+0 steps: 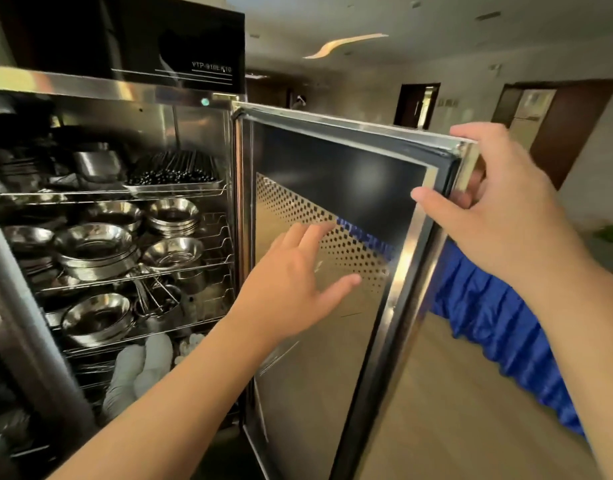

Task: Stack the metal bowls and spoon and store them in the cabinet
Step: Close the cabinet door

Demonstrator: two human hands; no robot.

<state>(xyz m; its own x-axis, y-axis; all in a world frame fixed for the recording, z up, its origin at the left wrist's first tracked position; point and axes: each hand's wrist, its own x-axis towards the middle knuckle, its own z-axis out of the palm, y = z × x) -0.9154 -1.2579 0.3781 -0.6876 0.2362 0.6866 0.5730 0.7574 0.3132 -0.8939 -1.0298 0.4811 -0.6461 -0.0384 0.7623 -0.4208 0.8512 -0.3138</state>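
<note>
The steel cabinet [201, 98] stands open on the left, and its wire shelves hold several stacks of metal bowls [94, 251]. Its door [332, 341] swings out to the right, inner side towards me. My right hand [488, 202] grips the door's top outer corner, fingers wrapped over the edge. My left hand [298, 275] is held with fingers spread flat near the door's inner panel; whether it touches the panel is unclear. It holds nothing. I cannot pick out the spoon for certain among the utensils on a lower shelf.
A tray of dark chopsticks [175, 174] sits on the top shelf. White gloves or cloths [139, 368] lie low in the cabinet. A table with a blue skirt [499, 323] stands behind the door on the right. Wooden floor [436, 427] lies beyond the door.
</note>
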